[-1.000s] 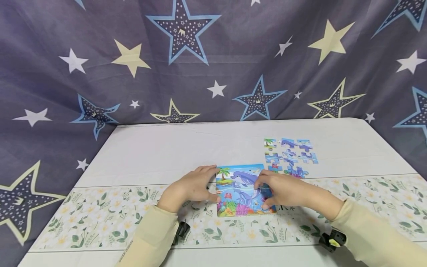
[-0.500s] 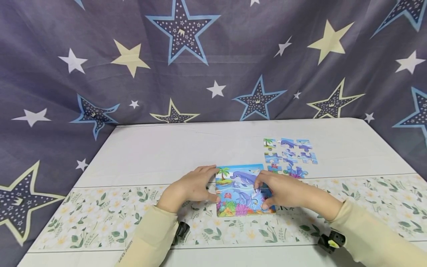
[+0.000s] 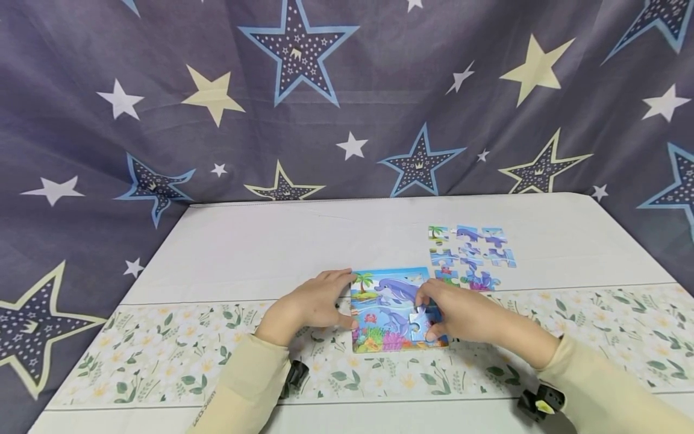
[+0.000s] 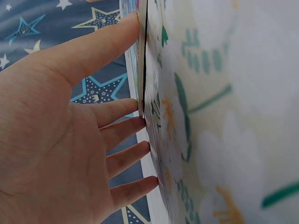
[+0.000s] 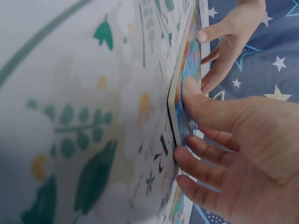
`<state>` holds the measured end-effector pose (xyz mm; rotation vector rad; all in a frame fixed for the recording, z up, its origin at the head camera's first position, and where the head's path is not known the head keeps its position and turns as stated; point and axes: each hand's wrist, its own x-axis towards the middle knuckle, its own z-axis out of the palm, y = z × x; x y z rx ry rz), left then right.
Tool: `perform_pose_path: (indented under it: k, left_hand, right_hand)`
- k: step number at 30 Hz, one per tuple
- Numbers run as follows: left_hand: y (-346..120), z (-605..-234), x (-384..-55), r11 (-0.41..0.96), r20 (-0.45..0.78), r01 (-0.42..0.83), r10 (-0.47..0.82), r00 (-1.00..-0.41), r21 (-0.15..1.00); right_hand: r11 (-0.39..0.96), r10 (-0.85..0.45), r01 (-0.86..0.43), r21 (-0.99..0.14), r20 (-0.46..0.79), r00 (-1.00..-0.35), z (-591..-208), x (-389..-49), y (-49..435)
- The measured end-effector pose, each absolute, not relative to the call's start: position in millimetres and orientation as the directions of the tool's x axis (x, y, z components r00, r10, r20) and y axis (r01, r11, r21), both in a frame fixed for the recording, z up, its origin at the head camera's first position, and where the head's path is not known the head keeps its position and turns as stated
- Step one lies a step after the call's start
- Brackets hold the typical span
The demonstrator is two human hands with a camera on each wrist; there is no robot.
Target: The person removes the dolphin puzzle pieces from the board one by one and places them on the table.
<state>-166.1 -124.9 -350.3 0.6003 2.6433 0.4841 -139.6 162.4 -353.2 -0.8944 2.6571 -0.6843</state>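
A dolphin picture puzzle board (image 3: pixel 379 304) lies flat on the table, bright with sea and coral. My left hand (image 3: pixel 314 301) is at its left side, thumb and fingertips touching the edge; the left wrist view shows those fingers nearly straight. My right hand (image 3: pixel 463 310) pinches a blue puzzle piece (image 3: pixel 418 328) over the lower right part of the board. In the right wrist view, the thumb (image 5: pixel 201 100) is over the board's picture side and the other fingers are bent near its edge. Part of the piece is hidden by the fingers.
Several loose puzzle pieces (image 3: pixel 468 234) lie in rough rows behind the board, to the right. The white table (image 3: pixel 282 241) carries a floral band (image 3: pixel 206 355) across its front. A dark star-printed curtain (image 3: pixel 368 90) hangs behind the table.
My right fingers have shifted slightly to the right with the puzzle piece, and more of its outline shows now. My left hand and the board have stayed put.
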Motion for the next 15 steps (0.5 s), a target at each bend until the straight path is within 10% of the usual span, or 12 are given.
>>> perform_pose_path:
  k: [15]
  left_hand:
    - [-125.4, -350.8, -165.8, 0.852, -0.298, 0.340, 0.471, -0.831, 0.398]
  right_hand:
    - [0.638, -0.641, -0.490, -0.594, -0.057, -0.766, -355.2, -143.7, 169.8]
